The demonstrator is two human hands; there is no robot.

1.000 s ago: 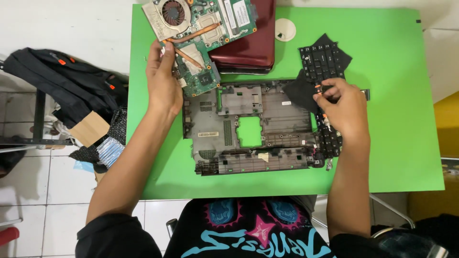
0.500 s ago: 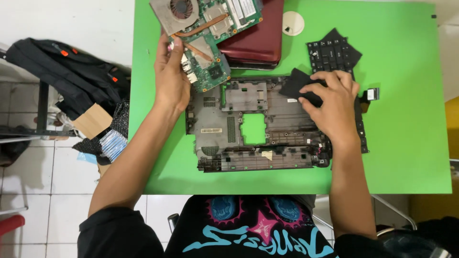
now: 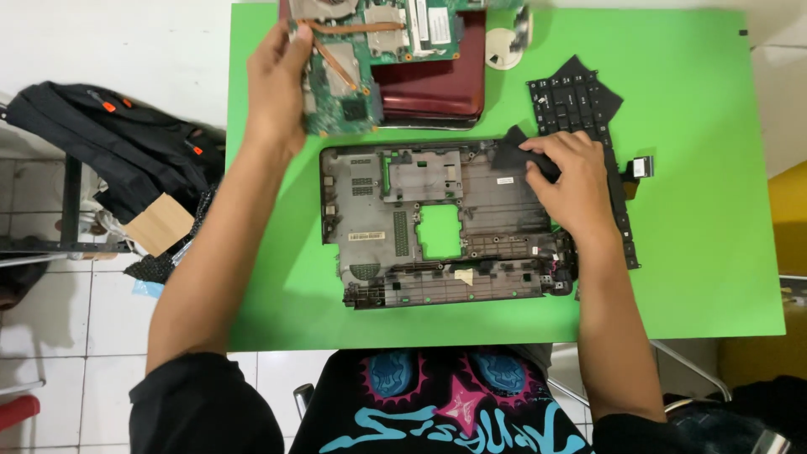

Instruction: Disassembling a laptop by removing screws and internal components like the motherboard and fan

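Two hands at work, one view only (head cam). Left hand (image 3: 273, 88), upper left of frame, fingers curled tight on the left edge of a green circuit board (image 3: 366, 63) w/ copper heat pipes; the board is lifted and tilted, its far side over a dark red laptop lid (image 3: 437, 84) at top centre. Right hand (image 3: 576, 189), right of centre, fingers narrow, pinching a black sheet (image 3: 517, 151) against the upper right corner of the grey laptop base shell (image 3: 437, 223), which lies flat mid-frame on the green table (image 3: 706, 252). Black keyboard (image 3: 580, 109) sits at the upper right, partly under that hand, its ribbon cable end (image 3: 640, 166) sticking out to the right.

Risks, as I judge them: the board is gripped at one edge only, so it could flex or slip and knock the lid below. Bare fingers on its parts may mean static or smudging. The right wrist rests across the keyboard, so pressure could bend it or crease the ribbon. The sheet, pulled at one corner, could tear. Small white round object (image 3: 504, 46) near the top edge could get swept off.
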